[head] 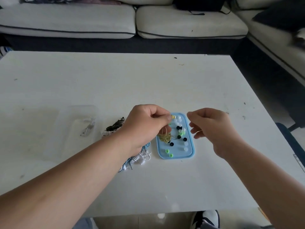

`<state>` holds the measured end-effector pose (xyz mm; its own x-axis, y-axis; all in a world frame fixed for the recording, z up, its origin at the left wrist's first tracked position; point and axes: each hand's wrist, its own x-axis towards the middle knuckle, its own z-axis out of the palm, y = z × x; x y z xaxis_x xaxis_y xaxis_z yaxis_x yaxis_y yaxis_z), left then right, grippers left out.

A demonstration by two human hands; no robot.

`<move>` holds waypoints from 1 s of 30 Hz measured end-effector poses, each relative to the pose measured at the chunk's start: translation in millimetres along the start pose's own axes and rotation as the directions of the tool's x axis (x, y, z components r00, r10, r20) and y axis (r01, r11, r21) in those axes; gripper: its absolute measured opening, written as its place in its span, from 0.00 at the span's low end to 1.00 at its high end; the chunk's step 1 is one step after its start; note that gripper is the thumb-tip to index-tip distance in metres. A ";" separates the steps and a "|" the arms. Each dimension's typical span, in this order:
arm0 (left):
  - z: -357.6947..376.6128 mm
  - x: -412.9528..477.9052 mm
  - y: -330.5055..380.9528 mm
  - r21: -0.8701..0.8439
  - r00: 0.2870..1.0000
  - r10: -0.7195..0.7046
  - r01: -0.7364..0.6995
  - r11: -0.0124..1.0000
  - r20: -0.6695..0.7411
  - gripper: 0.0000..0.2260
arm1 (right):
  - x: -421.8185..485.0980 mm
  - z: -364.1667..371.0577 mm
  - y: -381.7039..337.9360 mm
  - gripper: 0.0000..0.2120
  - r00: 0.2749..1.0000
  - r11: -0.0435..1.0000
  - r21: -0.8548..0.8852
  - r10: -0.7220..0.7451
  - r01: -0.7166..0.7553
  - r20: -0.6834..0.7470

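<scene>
Near the front middle of the flat white desk [99, 83] lies a light blue, round-cornered plastic tray [191, 151], and both hands hang just above it, set apart from each other. The left hand [145, 124] is over the tray's far left corner with its fingers curled and thumb and forefinger pressed together. They seem to pinch a thin tan rubber band [165, 129] whose loop dangles under the fingertips, though blur makes the exact grip hard to read. Directly beneath that loop, a small heap of tan rubber bands [164, 138] rests on the left side of the tray. The right hand [211, 128] hovers beside the tray's right edge, its fingers loosely curled with nothing plainly between them. Scattered across the tray are small black silicone ear tips [178, 127], bright green ear tips [167, 151] and translucent white ear tips [186, 149]. Just left of the tray, partly under the left forearm, sits a tangle of white and blue earphone cables [140, 158], with a coiled black earphone cable [114, 126] a little farther back. Well to the left is a clear plastic box [85, 123] holding a white cable. Beyond the desk stands a pale cushioned sofa [66, 20].
</scene>
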<state>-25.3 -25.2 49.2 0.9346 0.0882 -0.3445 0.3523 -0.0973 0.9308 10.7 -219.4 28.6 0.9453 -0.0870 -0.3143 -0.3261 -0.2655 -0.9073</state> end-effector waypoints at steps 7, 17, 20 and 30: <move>2.8 9.7 -13.4 0.075 1.000 0.017 -0.018 0.997 0.023 0.04 | 20.9 6.9 38.1 0.05 0.997 0.848 -0.523 -0.064 0.080 0.047; -4.6 5.9 -12.9 0.086 0.998 0.045 -0.048 0.995 0.047 0.03 | 29.1 19.2 44.7 0.07 0.997 0.836 -0.543 -0.065 0.075 0.037; -8.8 5.5 -12.0 0.086 0.998 0.047 -0.050 0.995 0.044 0.03 | 27.4 22.0 43.5 0.07 0.997 0.834 -0.547 -0.069 0.078 0.036; -18.1 1.1 -7.8 0.089 0.999 0.044 -0.046 0.995 0.029 0.03 | 11.3 13.6 16.9 0.03 0.993 0.891 -0.443 -0.117 0.100 -0.013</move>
<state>-27.8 -6.4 43.7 0.9502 0.0553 -0.3067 0.3116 -0.1892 0.9312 15.8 -211.8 5.9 0.9770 -0.0675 -0.2021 -0.1944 -0.6703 -0.7162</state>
